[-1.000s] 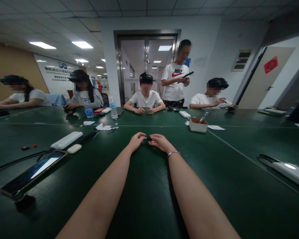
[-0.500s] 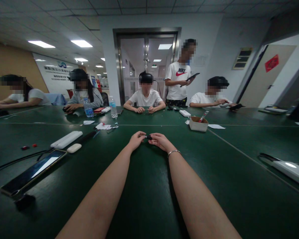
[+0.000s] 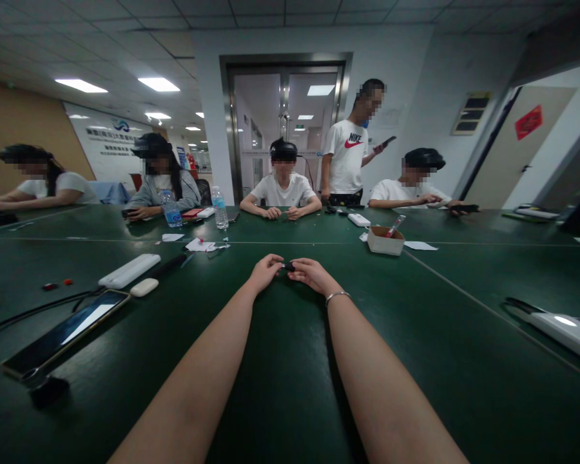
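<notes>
Both my arms reach forward over the green table point(image 3: 290, 361). Between my fingertips is a small black piece point(image 3: 289, 266) with a lighter end on its left; it is too small to name its kind. My right hand point(image 3: 313, 274), with a silver bangle point(image 3: 338, 296) at the wrist, pinches the black part. The fingers of my left hand point(image 3: 265, 270) are closed at the lighter end. How much of the piece lies under my fingertips is hidden.
On the left lie a phone point(image 3: 70, 335), a white power bank point(image 3: 129, 270) and a white oval case point(image 3: 144, 287). Beyond stand two water bottles point(image 3: 219, 209). A small box point(image 3: 385, 241) is right of my hands. Several people sit opposite; one person point(image 3: 350, 151) stands.
My hands and the small black piece stay in place. The standing person has lowered one arm and now holds a dark device up in the other hand.
</notes>
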Action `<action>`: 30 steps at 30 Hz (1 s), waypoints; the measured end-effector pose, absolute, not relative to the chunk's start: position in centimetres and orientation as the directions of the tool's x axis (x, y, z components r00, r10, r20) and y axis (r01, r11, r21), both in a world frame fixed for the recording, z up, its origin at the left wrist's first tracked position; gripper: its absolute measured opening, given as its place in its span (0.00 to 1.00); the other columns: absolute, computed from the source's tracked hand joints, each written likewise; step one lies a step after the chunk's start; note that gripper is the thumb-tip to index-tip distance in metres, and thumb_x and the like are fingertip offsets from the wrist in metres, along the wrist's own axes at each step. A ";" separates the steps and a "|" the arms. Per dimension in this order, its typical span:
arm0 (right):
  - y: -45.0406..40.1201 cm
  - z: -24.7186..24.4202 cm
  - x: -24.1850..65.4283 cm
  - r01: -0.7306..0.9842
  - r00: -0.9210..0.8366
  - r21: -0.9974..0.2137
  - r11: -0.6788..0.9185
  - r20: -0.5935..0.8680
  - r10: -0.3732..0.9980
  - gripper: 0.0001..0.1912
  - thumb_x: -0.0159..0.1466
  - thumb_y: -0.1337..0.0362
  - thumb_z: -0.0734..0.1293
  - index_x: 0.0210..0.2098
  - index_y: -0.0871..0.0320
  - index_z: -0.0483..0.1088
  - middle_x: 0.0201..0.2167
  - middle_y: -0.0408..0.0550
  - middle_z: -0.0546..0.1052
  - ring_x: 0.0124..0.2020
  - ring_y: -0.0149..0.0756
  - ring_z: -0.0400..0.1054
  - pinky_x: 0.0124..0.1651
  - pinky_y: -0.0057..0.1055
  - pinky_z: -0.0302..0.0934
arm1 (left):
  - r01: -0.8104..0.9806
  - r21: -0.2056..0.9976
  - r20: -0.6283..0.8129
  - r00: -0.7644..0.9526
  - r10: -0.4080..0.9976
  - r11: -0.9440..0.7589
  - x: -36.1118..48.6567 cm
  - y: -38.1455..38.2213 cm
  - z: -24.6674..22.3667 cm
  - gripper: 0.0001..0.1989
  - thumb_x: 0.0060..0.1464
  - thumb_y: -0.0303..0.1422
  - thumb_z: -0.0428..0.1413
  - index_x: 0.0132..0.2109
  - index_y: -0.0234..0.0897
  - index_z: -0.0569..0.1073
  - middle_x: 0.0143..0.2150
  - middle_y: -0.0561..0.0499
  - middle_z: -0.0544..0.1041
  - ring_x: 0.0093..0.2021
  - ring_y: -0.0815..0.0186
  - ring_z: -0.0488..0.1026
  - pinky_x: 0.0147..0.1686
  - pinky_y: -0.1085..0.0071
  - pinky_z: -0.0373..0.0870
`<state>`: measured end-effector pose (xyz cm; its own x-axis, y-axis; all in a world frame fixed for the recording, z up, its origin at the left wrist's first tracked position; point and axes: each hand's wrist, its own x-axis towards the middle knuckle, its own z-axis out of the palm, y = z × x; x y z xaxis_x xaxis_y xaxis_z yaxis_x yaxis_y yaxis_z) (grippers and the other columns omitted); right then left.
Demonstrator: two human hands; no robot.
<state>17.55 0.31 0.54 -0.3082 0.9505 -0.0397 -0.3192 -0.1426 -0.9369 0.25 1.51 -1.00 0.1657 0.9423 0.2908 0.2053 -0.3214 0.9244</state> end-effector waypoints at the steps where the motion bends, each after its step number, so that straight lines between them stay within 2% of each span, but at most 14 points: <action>1: 0.3 0.5 17.6 -0.319 -0.307 -0.937 -0.145 -0.043 0.951 0.04 0.59 0.76 0.65 0.35 0.66 0.67 0.26 0.50 0.75 0.23 0.31 0.74 0.30 0.25 0.71 | 0.207 0.925 0.287 0.169 0.943 -0.318 0.2 1.6 -1.1 0.10 0.50 0.32 0.52 0.40 0.33 0.71 0.28 0.52 0.71 0.25 0.72 0.67 0.29 0.74 0.66; 5: 0.4 0.5 17.5 -0.316 -0.299 -0.937 -0.147 -0.048 0.953 0.04 0.59 0.76 0.64 0.35 0.66 0.67 0.25 0.50 0.75 0.22 0.31 0.73 0.29 0.25 0.71 | 0.237 0.917 0.286 0.171 0.943 -0.321 0.3 1.5 -1.2 0.11 0.51 0.35 0.52 0.40 0.34 0.71 0.31 0.50 0.72 0.26 0.72 0.67 0.29 0.74 0.65; 8: 0.5 0.4 17.6 -0.324 -0.290 -0.935 -0.145 -0.048 0.956 0.04 0.59 0.76 0.65 0.35 0.66 0.66 0.25 0.50 0.75 0.23 0.32 0.73 0.31 0.26 0.71 | 0.230 0.916 0.298 0.155 0.942 -0.328 0.3 1.3 -0.9 0.13 0.47 0.31 0.55 0.42 0.34 0.71 0.36 0.50 0.72 0.26 0.73 0.67 0.30 0.74 0.66; 13: 0.6 0.3 17.6 -0.319 -0.294 -0.937 -0.142 -0.045 0.955 0.04 0.59 0.77 0.65 0.34 0.66 0.66 0.24 0.50 0.75 0.24 0.33 0.74 0.32 0.27 0.71 | 0.189 0.920 0.320 0.142 0.937 -0.343 0.4 1.1 -0.5 0.14 0.44 0.24 0.55 0.41 0.33 0.71 0.33 0.51 0.71 0.26 0.73 0.67 0.31 0.74 0.66; 19: 0.4 0.6 17.6 -0.311 -0.294 -0.940 -0.141 -0.046 0.955 0.04 0.60 0.77 0.63 0.35 0.66 0.67 0.24 0.49 0.75 0.22 0.32 0.73 0.30 0.26 0.71 | 0.198 0.927 0.292 0.150 0.944 -0.319 0.4 1.2 -0.7 0.10 0.50 0.31 0.52 0.40 0.33 0.70 0.28 0.52 0.71 0.25 0.72 0.67 0.27 0.75 0.65; 23: 0.3 0.6 17.6 -0.313 -0.303 -0.939 -0.141 -0.042 0.952 0.04 0.60 0.77 0.63 0.35 0.67 0.67 0.25 0.50 0.75 0.22 0.32 0.73 0.30 0.26 0.71 | 0.238 0.911 0.302 0.171 0.938 -0.337 0.3 1.3 -0.9 0.12 0.53 0.37 0.50 0.39 0.33 0.71 0.25 0.53 0.70 0.25 0.71 0.67 0.27 0.74 0.64; 26: 0.4 0.6 17.6 -0.317 -0.300 -0.938 -0.140 -0.041 0.953 0.04 0.60 0.77 0.63 0.35 0.67 0.67 0.24 0.50 0.75 0.23 0.32 0.74 0.31 0.27 0.71 | 0.278 0.902 0.301 0.145 0.943 -0.331 0.3 1.2 -0.8 0.13 0.54 0.38 0.49 0.39 0.34 0.72 0.29 0.51 0.72 0.24 0.72 0.67 0.27 0.74 0.64; 30: 0.5 0.5 17.6 -0.332 -0.292 -0.933 -0.140 -0.040 0.956 0.04 0.60 0.77 0.63 0.36 0.66 0.66 0.24 0.50 0.75 0.23 0.33 0.74 0.31 0.27 0.71 | 0.240 0.923 0.276 0.136 0.951 -0.302 0.4 0.9 -0.3 0.11 0.49 0.30 0.53 0.41 0.34 0.71 0.37 0.49 0.73 0.26 0.73 0.68 0.28 0.75 0.65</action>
<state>17.61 0.49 0.45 -0.2920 0.9556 -0.0396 -0.3318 -0.1401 -0.9329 0.38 0.87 -0.31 0.1357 0.9514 0.2763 0.2398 -0.3021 0.9226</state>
